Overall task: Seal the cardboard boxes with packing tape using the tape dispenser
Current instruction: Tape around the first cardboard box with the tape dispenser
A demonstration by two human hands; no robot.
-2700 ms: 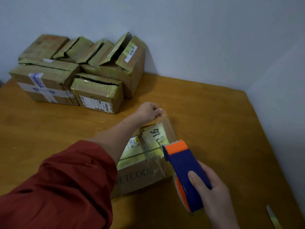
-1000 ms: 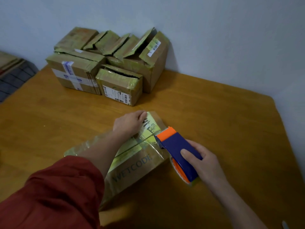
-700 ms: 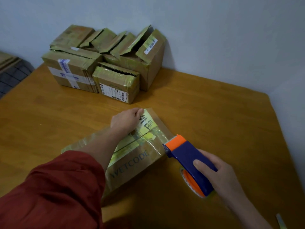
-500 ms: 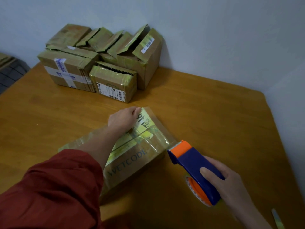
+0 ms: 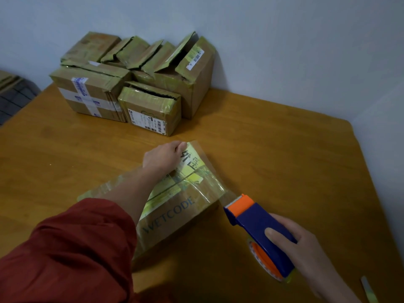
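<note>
Wooden counter (image 5: 284, 162) in a dim room corner.
The tan counter fills the lower frame. A plain pale grey wall (image 5: 273, 40) runs across the top and meets a second wall (image 5: 391, 110) at the right edge. A dark gridded surface (image 5: 15, 99) shows at the left edge.

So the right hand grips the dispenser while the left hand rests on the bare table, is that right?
Not quite: the head view shows the left hand resting on the box, not the table. The right hand does grip the dispenser.
</note>
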